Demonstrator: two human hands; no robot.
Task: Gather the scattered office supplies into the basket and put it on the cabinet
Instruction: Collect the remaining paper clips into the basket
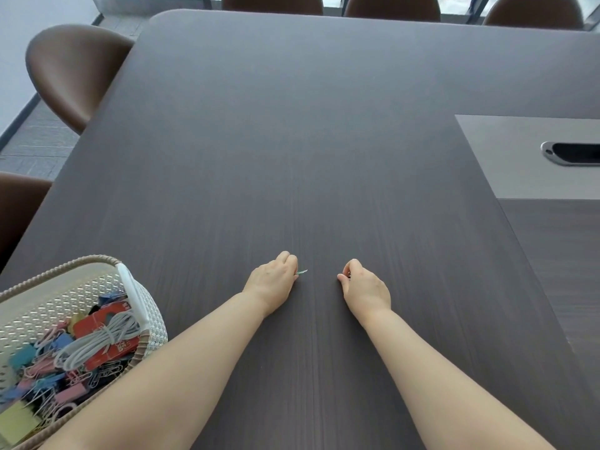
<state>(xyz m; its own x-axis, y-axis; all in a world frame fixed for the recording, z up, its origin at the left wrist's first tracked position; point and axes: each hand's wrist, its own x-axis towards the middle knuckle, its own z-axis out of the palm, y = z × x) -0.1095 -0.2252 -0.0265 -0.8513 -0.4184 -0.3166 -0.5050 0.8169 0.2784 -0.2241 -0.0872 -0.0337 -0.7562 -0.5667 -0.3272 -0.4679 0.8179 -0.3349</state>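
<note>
A white perforated basket [42, 287] with a rope rim and white handle stands at the table's near left corner. It holds several coloured binder clips, paper clips, a grey coiled cable [97, 341] and a red card. My left hand [274, 280] lies on the table with curled fingers pinching a small green paper clip [302, 272] whose tip sticks out. My right hand [365, 287], a short way to the right, pinches a small silvery clip [348, 274], mostly hidden by the fingers.
The dark wood table [292, 141] stretches ahead. A grey inset panel with a metal cable port [571, 153] sits at the right. Brown chairs [71, 69] stand along the left side and the far edge.
</note>
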